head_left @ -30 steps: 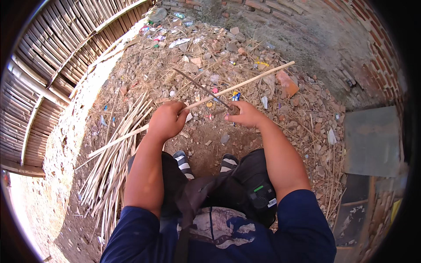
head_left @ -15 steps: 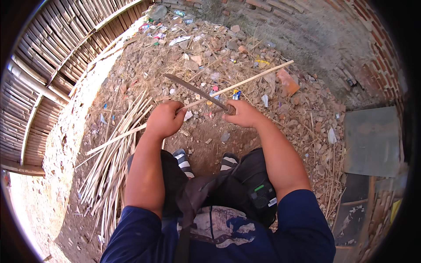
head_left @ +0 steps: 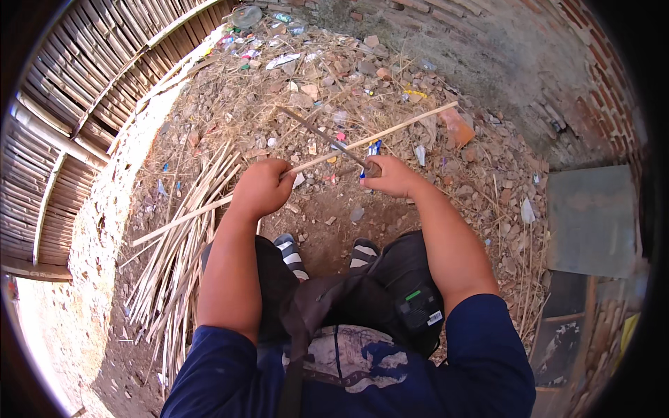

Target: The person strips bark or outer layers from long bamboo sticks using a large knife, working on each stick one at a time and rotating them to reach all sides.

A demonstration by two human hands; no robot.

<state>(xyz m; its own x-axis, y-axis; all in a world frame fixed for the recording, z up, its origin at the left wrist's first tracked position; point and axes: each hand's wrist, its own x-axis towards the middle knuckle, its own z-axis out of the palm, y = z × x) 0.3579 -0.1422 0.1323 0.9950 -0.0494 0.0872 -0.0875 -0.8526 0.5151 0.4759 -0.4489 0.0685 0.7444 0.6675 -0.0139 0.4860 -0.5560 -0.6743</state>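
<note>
My left hand (head_left: 262, 187) is closed round a long pale bamboo strip (head_left: 404, 128), which slants from the lower left up to the far right. In my right hand (head_left: 391, 177) is the handle of a machete (head_left: 322, 134), its dark blade pointing to the far left. The blade crosses the strip between my two hands and seems to rest on it, seen nearly edge-on. My right fingers wrap the handle and are partly hidden.
Many similar bamboo strips (head_left: 182, 272) lie in a pile to my left. Rubble and litter cover the ground ahead, with an orange brick piece (head_left: 456, 127) at right. A bamboo wall (head_left: 83, 83) stands left, a brick wall (head_left: 502, 63) beyond, and a grey panel (head_left: 591, 221) at right.
The machete has shifted slightly right along the strip, its blade now turned more edge-on. The strip's far end has dipped a little; my left hand stays nearly in place.
</note>
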